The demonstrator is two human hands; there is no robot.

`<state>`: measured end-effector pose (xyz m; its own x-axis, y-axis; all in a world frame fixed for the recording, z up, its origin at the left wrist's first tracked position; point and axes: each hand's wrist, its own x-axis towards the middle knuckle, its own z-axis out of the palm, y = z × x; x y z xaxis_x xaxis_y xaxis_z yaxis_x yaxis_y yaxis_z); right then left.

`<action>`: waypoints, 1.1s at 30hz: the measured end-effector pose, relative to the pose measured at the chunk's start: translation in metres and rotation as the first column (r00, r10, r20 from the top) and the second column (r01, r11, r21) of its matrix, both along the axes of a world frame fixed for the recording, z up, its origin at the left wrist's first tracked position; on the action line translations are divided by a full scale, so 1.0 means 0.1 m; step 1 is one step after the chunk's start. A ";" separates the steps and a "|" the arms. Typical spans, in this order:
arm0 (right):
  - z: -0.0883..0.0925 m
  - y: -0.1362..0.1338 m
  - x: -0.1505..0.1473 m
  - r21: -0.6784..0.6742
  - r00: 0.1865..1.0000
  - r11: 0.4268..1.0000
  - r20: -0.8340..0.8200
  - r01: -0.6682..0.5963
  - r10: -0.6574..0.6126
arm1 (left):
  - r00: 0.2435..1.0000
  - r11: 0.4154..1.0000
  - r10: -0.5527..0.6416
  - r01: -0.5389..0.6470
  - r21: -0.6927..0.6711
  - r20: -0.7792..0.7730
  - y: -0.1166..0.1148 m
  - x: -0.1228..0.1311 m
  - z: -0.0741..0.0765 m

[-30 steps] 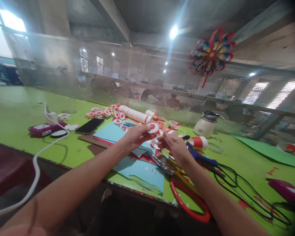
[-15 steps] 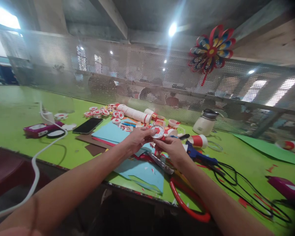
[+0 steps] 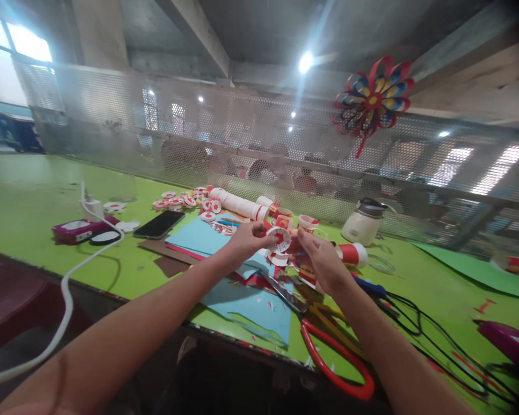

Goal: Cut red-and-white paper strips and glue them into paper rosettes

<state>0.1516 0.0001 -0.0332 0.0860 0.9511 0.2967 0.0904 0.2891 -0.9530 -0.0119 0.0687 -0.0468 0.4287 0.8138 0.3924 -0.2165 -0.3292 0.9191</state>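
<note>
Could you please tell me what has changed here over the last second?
The left hand keeps its grip on the red-and-white disc, which has shifted slightly right and lower in view. The right hand, which was at the disc's lower edge half a second ago, has moved to its right side; whether it holds anything is unclear. The smartphone and white jug stayed put.

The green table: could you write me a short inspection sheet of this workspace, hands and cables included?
Surface: green table, scattered with small paper scraps.
Job's things: one red-and-white disc, held; similar discs lie in a group farther back.
Clutter: large scissors, blue sheets, phone.
Hands: left hand pinches the held disc; right hand beside it, contact unclear.
Cables: white cable crosses the near edge; black cable loops at right.
Surroundings: perforated screen behind; flower ornament high at right.
</note>
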 end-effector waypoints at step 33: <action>0.04 -0.04 -0.01 -0.053 0.967 0.992 -0.235 -0.113 0.097 | 0.855 0.820 -0.453 0.511 -0.258 0.254 -0.02 -0.04 0.03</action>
